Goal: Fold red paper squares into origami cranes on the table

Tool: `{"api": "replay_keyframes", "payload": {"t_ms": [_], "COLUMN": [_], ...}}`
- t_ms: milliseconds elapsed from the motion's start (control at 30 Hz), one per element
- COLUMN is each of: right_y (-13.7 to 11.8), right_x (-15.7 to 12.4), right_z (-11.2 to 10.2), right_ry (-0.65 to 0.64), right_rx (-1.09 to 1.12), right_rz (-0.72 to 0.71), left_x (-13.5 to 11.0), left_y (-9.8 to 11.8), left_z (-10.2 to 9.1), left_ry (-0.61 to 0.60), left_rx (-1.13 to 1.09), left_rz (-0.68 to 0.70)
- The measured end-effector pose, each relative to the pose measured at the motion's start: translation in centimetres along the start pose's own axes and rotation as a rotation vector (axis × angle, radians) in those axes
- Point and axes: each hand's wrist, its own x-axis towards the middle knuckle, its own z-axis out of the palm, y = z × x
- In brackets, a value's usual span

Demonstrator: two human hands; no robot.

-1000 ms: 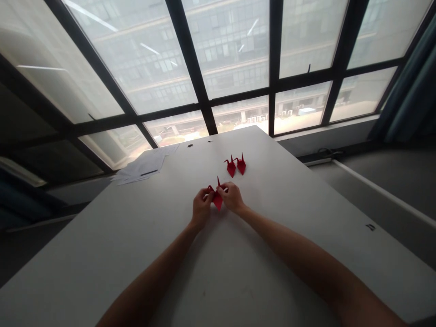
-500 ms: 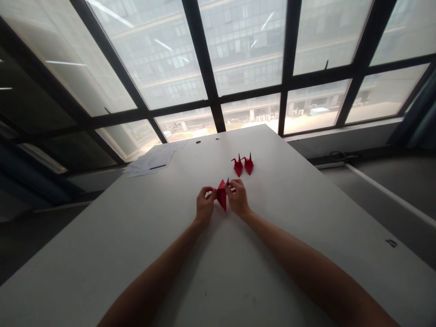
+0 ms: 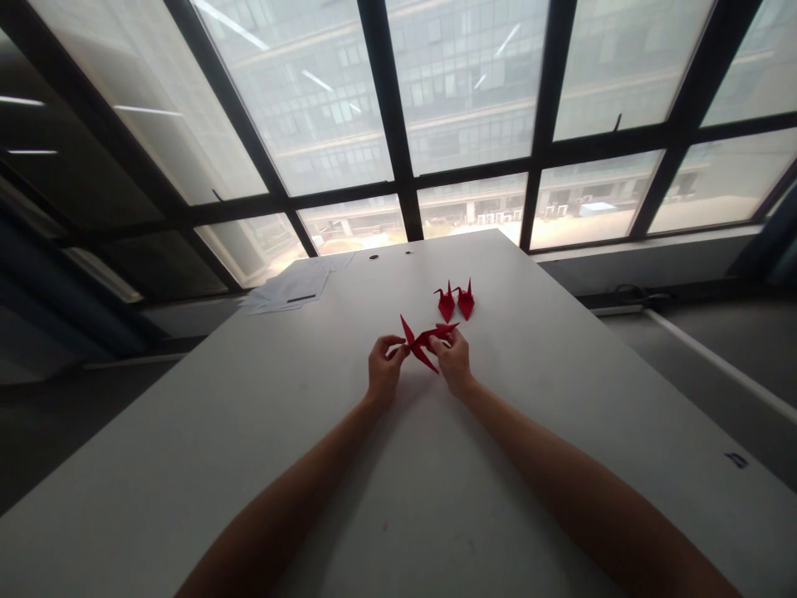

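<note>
Between my two hands is a red origami crane (image 3: 424, 341), its pointed paper flaps spread in several directions. My left hand (image 3: 384, 365) pinches its left side with thumb and forefinger. On the right, my right hand (image 3: 455, 360) grips the body and the flap that points right; part of the paper is hidden behind those fingers. Two finished-looking red paper cranes, a left one (image 3: 446, 304) and a right one (image 3: 466, 302), stand side by side on the white table (image 3: 349, 465), just beyond my right hand.
Loose white sheets (image 3: 283, 286) lie at the table's far left, with a dark pen-like stick (image 3: 302, 298) on them. Two small round holes mark the far edge. A dark mark (image 3: 735, 459) shows near the right edge. Large windows (image 3: 466, 83) rise behind the table.
The held paper has turned and its flaps have opened out, from an upright diamond to a spread shape with points. The whole view has shifted slightly, moving the scene to the right.
</note>
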Motion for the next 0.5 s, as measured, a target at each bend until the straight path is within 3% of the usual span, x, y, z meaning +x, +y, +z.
{"api": "replay_keyframes", "payload": {"t_ms": [200,367,500], "right_y": [-0.1,-0.7,-1.0], "right_x": [0.0,0.1,0.1], "right_z": [-0.5,-0.9,-0.9], "right_ry": [-0.062,-0.037,-0.028], "right_rx": [0.129,0.186,0.206], "right_rz": [0.171,0.220,0.242], "left_x": [0.0,0.1,0.0], "left_y": [0.1,-0.1,-0.1], "left_z": [0.5,0.9,0.9], "left_ry": [-0.024,-0.194,-0.229], "left_rx": [-0.047,-0.255,-0.288], "left_rz": [0.013,-0.222,-0.261]}}
